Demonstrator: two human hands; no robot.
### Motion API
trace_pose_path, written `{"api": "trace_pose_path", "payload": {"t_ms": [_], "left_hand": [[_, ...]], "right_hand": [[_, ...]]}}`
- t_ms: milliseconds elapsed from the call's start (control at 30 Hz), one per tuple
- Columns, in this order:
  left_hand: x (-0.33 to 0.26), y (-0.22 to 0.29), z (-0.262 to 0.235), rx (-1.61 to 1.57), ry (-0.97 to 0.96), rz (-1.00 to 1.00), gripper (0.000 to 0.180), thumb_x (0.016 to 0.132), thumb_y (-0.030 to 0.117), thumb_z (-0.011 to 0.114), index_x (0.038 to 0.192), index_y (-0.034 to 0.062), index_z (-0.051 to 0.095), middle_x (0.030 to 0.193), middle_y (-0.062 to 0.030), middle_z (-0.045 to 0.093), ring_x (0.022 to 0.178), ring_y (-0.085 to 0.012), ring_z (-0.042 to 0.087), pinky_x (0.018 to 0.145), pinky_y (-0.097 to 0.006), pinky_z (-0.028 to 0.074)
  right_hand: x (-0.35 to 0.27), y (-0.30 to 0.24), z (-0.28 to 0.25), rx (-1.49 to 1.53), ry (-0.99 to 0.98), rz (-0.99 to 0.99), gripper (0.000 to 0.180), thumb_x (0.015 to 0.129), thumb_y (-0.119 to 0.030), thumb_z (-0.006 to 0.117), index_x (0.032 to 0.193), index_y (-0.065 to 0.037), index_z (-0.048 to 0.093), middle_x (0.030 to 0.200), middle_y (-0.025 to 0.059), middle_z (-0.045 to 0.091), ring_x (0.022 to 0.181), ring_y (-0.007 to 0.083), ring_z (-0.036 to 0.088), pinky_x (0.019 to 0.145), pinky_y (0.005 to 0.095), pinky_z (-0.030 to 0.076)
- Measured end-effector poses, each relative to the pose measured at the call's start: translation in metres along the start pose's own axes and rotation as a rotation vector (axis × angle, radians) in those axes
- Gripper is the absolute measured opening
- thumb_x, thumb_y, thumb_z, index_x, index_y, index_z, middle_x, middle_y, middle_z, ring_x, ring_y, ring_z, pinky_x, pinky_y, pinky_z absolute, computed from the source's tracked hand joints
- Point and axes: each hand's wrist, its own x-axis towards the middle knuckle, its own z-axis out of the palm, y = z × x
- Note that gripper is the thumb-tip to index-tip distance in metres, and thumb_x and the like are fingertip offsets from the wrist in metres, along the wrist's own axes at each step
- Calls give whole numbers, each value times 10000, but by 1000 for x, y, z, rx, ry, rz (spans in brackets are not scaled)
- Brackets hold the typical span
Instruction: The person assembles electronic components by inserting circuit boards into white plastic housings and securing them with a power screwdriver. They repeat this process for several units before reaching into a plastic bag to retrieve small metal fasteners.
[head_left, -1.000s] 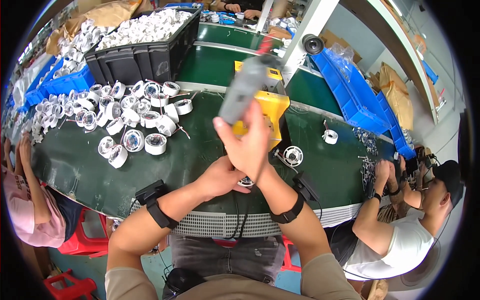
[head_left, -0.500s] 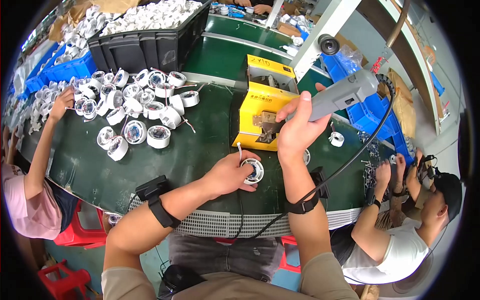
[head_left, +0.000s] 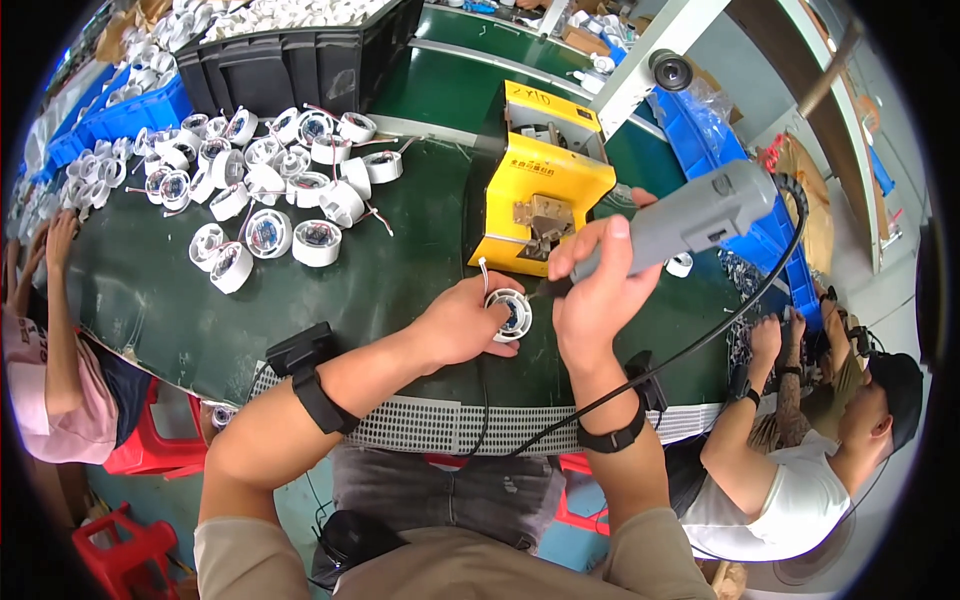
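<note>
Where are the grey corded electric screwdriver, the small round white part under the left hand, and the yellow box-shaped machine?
grey corded electric screwdriver (head_left: 700, 212), head view, on its grey body.
small round white part (head_left: 510, 314), head view, on its open face.
yellow box-shaped machine (head_left: 570, 180), head view, on its sloped yellow top.

We get bright, even light from overhead here, so shadows stay soft: just faint dark patches under the white round parts (head_left: 318, 242) left of the yellow machine (head_left: 540, 190). That machine's top shines a bit, no harsh glare. Around it everything's sharp; farther out the fisheye bends the green table (head_left: 380, 290) edge hard, and past that we only see black corners. Blur is slight toward the rim.
</note>
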Motion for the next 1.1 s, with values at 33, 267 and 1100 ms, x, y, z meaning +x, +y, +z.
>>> {"api": "trace_pose_path", "payload": {"t_ms": [33,267,1100], "left_hand": [[0,1,1,9,-2,8,289,951,47,429,1232,-17,455,1046,-127,582,860,-230,650,792,-340,583],[-1,0,1,6,18,47,295,928,56,438,1199,-55,477,1013,-161,579,809,-226,661,732,-323,598],[-51,66,-72,1337,903,314,530,806,270,614,1227,-31,501,949,-249,630,881,-403,624,779,-471,502]], "right_hand": [[-7,-2,-1,11,-16,6,345,941,-141,457,1237,-13,336,600,54,416,428,145,418,406,288,398],[-25,0,-2,26,-49,53,397,932,-160,478,1260,-10,312,599,63,444,439,146,441,420,281,413],[9,20,-119,-796,-34,147,459,883,-393,609,1132,-8,578,1082,181,606,1012,256,599,854,339,472]]}}
